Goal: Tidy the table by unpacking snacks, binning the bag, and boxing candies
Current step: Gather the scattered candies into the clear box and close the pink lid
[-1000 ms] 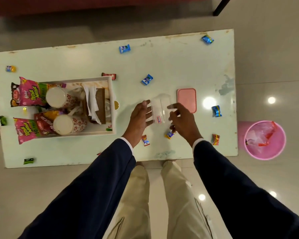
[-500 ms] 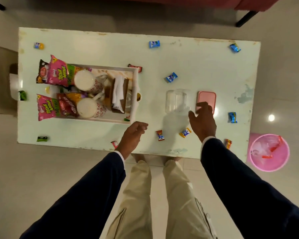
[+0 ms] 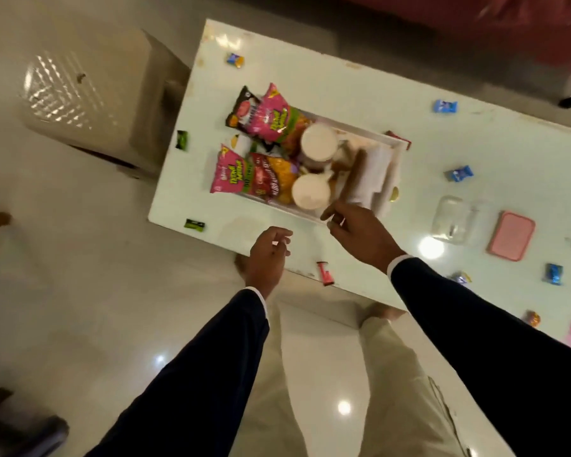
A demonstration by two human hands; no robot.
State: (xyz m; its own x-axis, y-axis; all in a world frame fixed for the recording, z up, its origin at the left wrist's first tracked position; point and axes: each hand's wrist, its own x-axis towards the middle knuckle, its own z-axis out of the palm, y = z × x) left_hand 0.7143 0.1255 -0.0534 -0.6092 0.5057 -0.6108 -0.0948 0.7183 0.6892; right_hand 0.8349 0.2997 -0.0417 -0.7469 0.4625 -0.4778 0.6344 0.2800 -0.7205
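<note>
sweeping from the left end of the white table (image 3: 442, 136), 2 green candies sit at its edge, one at the far-left side (image 3: 181, 140) and one near the front corner (image 3: 195, 224), with a blue-and-yellow candy (image 3: 235, 59) up by the far corner. next comes the white tray (image 3: 397, 150), which holds pink snack packets (image 3: 271, 117), a red packet (image 3: 271, 179) and 2 white cups (image 3: 318, 141). the left hand (image 3: 267, 255) hangs over the front edge with fingers loosely curled and holding nothing; the right hand (image 3: 360, 232) reaches just beside the tray's near rim, index finger out, also holding nothing, though blur hides whether it touches the rim. a red candy (image 3: 325, 273) lies at the front edge between the hands. further right, well apart from both hands, stand the clear box (image 3: 454, 219) with its pink lid (image 3: 511, 240) off beside it, and more blue candies (image 3: 445, 106) scattered about. the step looks to be gathering candies, so it would go best to pinch each wrapper by its middle, take the red one and the green ones nearest first, gather several in 1 palm, then carry them across and drop them straight into the open box before fitting the lid.
</note>
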